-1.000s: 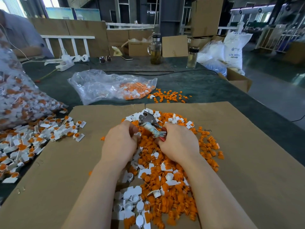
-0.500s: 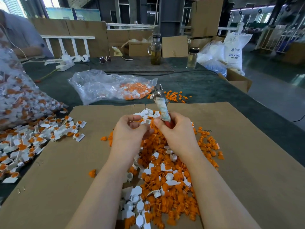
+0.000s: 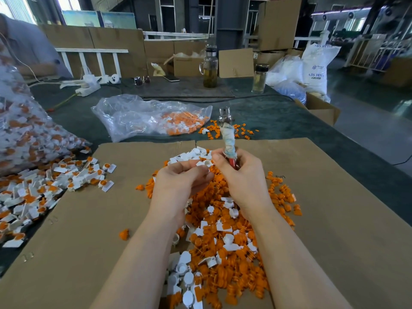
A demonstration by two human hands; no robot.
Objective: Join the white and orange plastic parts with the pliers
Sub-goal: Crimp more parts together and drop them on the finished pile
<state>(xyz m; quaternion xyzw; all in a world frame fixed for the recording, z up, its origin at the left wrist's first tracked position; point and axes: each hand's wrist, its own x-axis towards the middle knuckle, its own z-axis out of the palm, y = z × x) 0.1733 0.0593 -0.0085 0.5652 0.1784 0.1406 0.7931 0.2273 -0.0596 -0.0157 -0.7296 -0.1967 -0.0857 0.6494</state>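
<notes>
Loose pile of orange parts (image 3: 225, 239) and white parts (image 3: 185, 273) lies on cardboard sheet (image 3: 334, 219), under both wrists and nearer than the fingers. Left hand (image 3: 180, 181) fingers curled, thumb and forefinger pinching one white part (image 3: 206, 163) at its ring end, right at the fingertips. Right hand (image 3: 243, 175) fingers wrapped round the pliers (image 3: 227, 134) by the cloth-taped handles, red grip showing under the fingers, head pointing up and away beyond them. Can't tell if plier jaws are apart or together; head too small. No orange part visible in either hand.

Handling guess: parts light, stiff, small, smooth plastic, likely to slip or pop out; pinch by the flat tab, keep the ring free for the orange plug. Pliers heavier, rigid; taped handles give a good hold.

Left of the fingers: heap of joined pieces (image 3: 44, 188) on the surface. Beyond the fingers: clear bag (image 3: 142, 117), few scattered orange bits, two bottles further off.
</notes>
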